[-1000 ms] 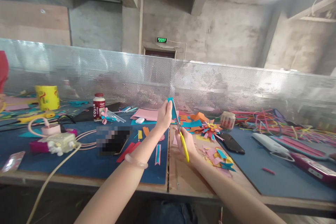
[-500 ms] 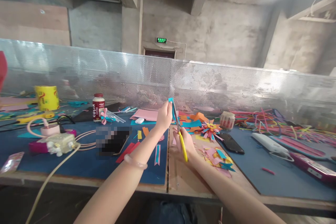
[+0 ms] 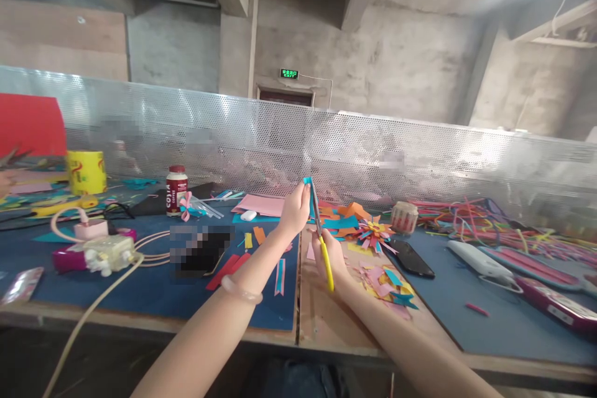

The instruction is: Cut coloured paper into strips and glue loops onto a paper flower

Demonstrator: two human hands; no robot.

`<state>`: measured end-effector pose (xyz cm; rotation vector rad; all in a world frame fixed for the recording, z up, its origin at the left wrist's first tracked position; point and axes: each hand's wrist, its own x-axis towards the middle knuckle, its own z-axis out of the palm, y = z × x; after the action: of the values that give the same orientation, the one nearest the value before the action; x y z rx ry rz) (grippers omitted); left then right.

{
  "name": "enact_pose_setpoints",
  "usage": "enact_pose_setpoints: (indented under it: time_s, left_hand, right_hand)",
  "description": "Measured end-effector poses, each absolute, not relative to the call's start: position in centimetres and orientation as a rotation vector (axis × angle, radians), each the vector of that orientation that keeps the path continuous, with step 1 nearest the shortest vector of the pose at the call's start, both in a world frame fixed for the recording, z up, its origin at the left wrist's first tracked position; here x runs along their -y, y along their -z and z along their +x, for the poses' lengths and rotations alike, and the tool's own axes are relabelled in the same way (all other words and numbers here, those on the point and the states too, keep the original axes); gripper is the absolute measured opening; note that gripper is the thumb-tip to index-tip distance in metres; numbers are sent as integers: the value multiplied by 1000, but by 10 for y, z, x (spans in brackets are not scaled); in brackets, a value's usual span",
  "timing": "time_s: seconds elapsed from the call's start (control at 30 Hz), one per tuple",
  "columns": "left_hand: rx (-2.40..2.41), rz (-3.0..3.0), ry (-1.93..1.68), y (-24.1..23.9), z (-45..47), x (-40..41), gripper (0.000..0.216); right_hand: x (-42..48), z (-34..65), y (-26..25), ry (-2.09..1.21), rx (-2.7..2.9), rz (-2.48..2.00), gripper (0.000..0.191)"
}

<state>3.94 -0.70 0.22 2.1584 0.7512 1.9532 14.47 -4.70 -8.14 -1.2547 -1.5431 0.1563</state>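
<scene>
Red card (image 3: pixel 30 124) stands at the far left edge, with a yellow tape roll (image 3: pixel 86 172) beside it and a brown coffee bottle (image 3: pixel 176 189) further along the blue mat (image 3: pixel 140 286). A pink paper sheet (image 3: pixel 261 204) lies flat just behind the person's raised hands. The left hand (image 3: pixel 293 210) is held up above the table seam, thumb and fingertips pinching a small teal paper piece (image 3: pixel 306 189) upright by its left side. Just to its right, the scissors (image 3: pixel 319 224) point up and away, blades alongside the teal piece's right edge; whether the blades are parted or closed on the paper is too small to tell. The right hand (image 3: pixel 336 263) is curled around the yellow handles, fingers through the loops. To cut well here, I judge the pinch should stay near the cut line so the little piece does not flop, with the fingertips kept off the blade path. Short snips near the pivot would give more control than the tips, and turning the paper rather than the scissors should hold the line truer. Right of the hands sit a multicoloured paper flower (image 3: pixel 373 230) and a heap of paper offcuts (image 3: pixel 387 280). Beyond them lie a black phone (image 3: pixel 410 256) and a tangle of coloured strips (image 3: pixel 489 217).
</scene>
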Motion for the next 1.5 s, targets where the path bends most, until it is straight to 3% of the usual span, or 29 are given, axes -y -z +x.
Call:
enact_pose_setpoints:
  time_s: [0.67,1.1,1.27,1.37,1.5]
  left_hand:
    - [-766,2159,-1898,-2,36,6,33]
    - [-911,2019,-1985,-12,12,-12,38]
    - [-983,2218,-1586,-4,2,-32,21]
    - [-977,2402,-1259,7,3,-36,32]
    - [-979,2592,-768,15,11,-26,25]
  right_hand:
    - [46,146,82,-95,1544,-1243,17]
    - [49,159,71,-139,1494,-1219,30]
    - [42,175,72,-91,1410,-1249,26]
    - [37,185,74,-51,1386,-1262,25]
    - [33,192,76,-5,1365,-1276,27]
